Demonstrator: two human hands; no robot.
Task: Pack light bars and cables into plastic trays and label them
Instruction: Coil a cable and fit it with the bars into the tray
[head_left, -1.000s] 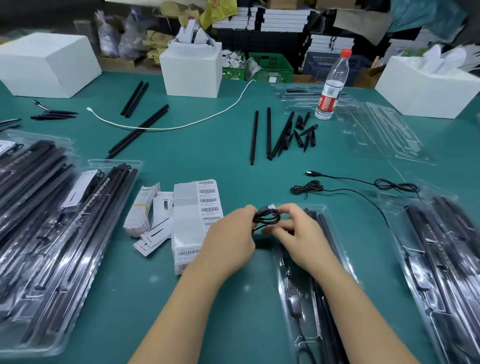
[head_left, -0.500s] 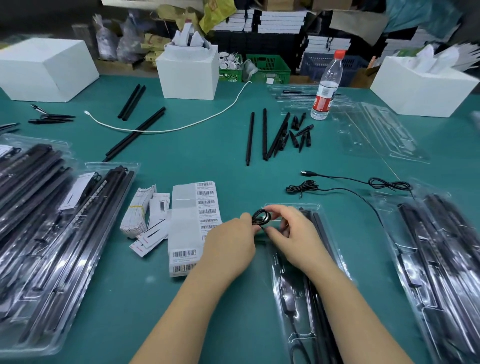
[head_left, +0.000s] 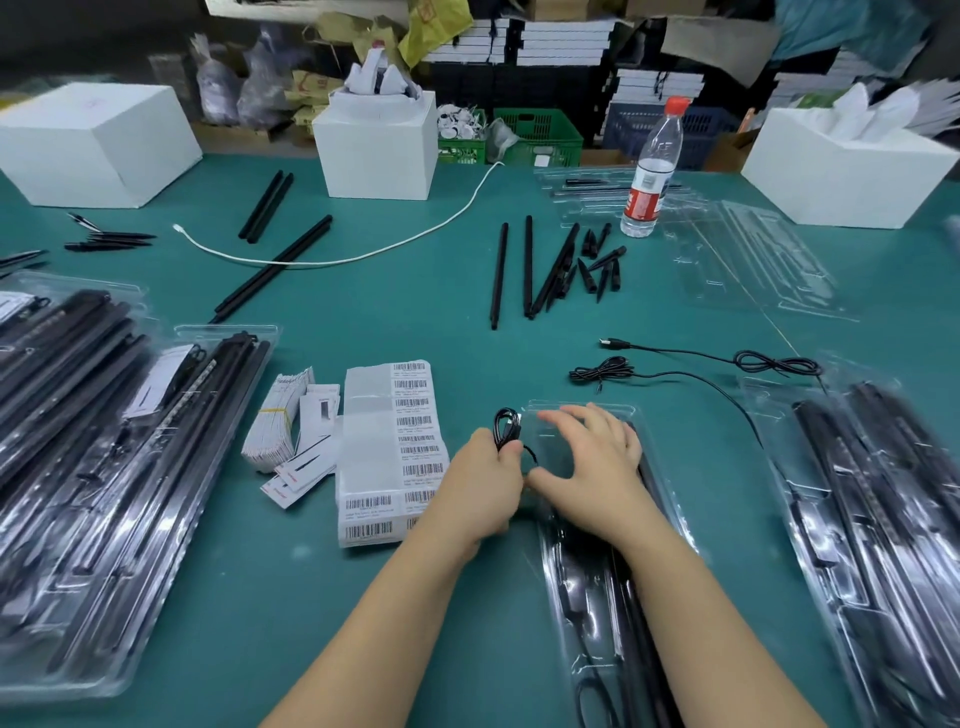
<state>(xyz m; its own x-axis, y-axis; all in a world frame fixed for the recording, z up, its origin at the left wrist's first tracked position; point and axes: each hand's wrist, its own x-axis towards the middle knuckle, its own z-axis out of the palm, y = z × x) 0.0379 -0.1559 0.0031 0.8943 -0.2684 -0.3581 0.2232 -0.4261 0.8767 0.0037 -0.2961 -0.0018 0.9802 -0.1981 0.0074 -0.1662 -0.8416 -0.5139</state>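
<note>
A clear plastic tray (head_left: 670, 519) lies lengthwise in front of me with black light bars and a cable in it. My left hand (head_left: 485, 486) grips a small coiled black cable (head_left: 506, 426) just left of the tray's far end. My right hand (head_left: 589, 467) hovers over that far end with fingers spread, thumb near the left hand; whether it touches the tray is unclear. A sheet of barcode labels (head_left: 392, 452) lies left of my left hand. Loose black light bars (head_left: 527, 273) lie farther back on the green table.
Packed trays are stacked at the left (head_left: 104, 467) and right (head_left: 878, 519). Two loose black cables (head_left: 675, 366) lie beyond the tray. Small card packs (head_left: 291, 426), empty clear trays (head_left: 748, 260), a water bottle (head_left: 652, 169), white boxes (head_left: 379, 143) and a white cord (head_left: 332, 257) sit around.
My right hand let go of the coiled cable and opened over the tray's far end. The left hand kept the coil, now held more upright.
</note>
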